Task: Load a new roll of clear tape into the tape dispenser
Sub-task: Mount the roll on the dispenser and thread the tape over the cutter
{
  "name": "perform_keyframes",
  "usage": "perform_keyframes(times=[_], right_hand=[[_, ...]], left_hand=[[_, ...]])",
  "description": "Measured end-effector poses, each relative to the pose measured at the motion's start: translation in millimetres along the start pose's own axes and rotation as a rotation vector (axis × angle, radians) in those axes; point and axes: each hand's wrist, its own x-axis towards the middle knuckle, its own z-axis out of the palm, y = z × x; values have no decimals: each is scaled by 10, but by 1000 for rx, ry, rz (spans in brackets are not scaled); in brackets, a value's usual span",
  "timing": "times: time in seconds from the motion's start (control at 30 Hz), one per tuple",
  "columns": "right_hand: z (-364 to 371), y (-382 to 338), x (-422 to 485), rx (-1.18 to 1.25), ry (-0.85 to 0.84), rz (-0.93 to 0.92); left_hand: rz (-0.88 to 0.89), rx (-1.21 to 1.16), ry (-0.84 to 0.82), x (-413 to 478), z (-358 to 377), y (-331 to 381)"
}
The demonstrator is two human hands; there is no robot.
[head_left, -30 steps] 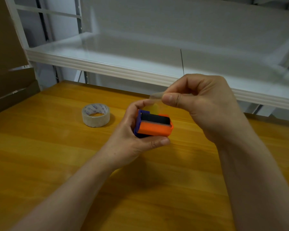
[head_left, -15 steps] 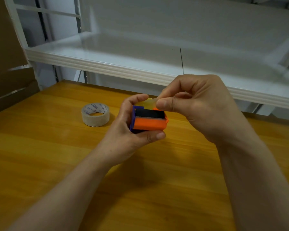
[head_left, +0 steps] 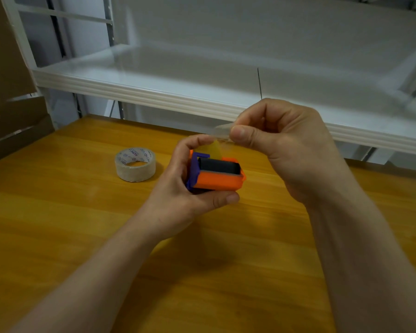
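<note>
My left hand (head_left: 185, 195) grips an orange and purple tape dispenser (head_left: 216, 180) with a black roller on top, held just above the wooden table (head_left: 58, 236). A strip of clear tape (head_left: 220, 138) rises from the dispenser. My right hand (head_left: 281, 145) pinches the strip's free end between thumb and forefinger, up and to the right of the dispenser. A roll of clear tape (head_left: 135, 164) with a printed core lies flat on the table to the left of my left hand.
A white shelf (head_left: 154, 92) runs across behind the table, its edge just beyond my right hand. Brown cardboard (head_left: 7, 111) stands at the far left beside the table.
My right hand has pulled the tape end up and to the right, away from the dispenser, after dipping close to it half a second ago. The left hand holds the dispenser almost still.
</note>
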Motion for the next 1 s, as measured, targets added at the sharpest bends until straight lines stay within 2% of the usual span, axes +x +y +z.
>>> perform_keyframes(times=[0.4,0.6,0.83,1.0], right_hand=[[-13,5,-8,-257,-13,-39],[-38,-37,-25,-335,-26,9],[-59,-109,-63,-467,-127,36],[-56,-126,-60,-475,-173,9]], left_hand=[[-24,-22,-15,-15,38,-1],[-38,-12,-3,-10,34,-11],[-43,3,-10,-22,42,4],[-39,6,-13,-17,39,15]])
